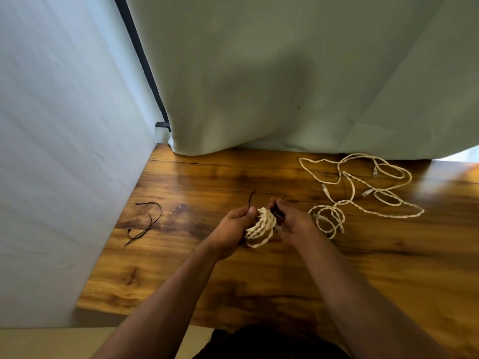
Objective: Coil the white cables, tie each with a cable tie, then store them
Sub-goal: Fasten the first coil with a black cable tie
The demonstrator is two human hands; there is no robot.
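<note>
The left hand [233, 226] gripped the coiled cable [260, 224] mid-table, the right hand [293, 224] pinching a black cable tie [251, 199] round it — loops needed holding bunched while cinching. Loose cables [363, 193] lay at two o'clock.

The table [259, 281] lies in front of the person. Above its middle, the coiled cable [260, 225] sits between the two hands: the left hand [230, 229] grips it from the left, and the right hand [293, 224] pinches a cable tie [277, 213] against its right side. One end of that tie sticks up behind the left hand. The loose cables [363, 187] lie on the table to the right of the hands, reaching back to the far edge. The spare cable ties [147, 221] lie on the table well to the left, near its left edge. A hanging cloth [285, 86] stands behind the table, its hem resting on the far edge. A sheet [64, 151] runs along the table's left side, with a pole [140, 60] between sheet and cloth.
</note>
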